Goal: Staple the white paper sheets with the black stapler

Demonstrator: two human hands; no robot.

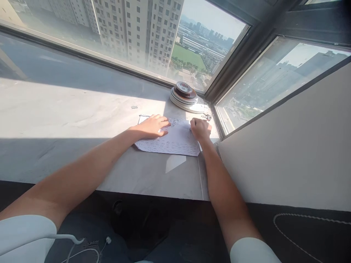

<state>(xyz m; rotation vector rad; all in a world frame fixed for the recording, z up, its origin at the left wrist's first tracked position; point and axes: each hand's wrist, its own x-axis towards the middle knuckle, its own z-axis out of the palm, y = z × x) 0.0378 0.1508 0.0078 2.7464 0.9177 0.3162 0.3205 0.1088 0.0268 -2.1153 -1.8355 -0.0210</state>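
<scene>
A white sheet of paper point(175, 140) with printed rows lies on the grey window sill point(68, 120). My left hand point(153, 126) rests flat on the sheet's upper left part, fingers stretched out. My right hand point(200, 129) is curled into a loose fist at the sheet's right edge, fingers pressed together as in a writing grip. What it holds is too small to make out.
A stack of plates point(184, 95) with a dark patterned one on top stands in the sill's far corner by the window frame point(233, 62). A small bunch of keys point(207, 117) lies beside it. A white wall point(287, 153) closes the right side. A white cable point(82, 248) runs below.
</scene>
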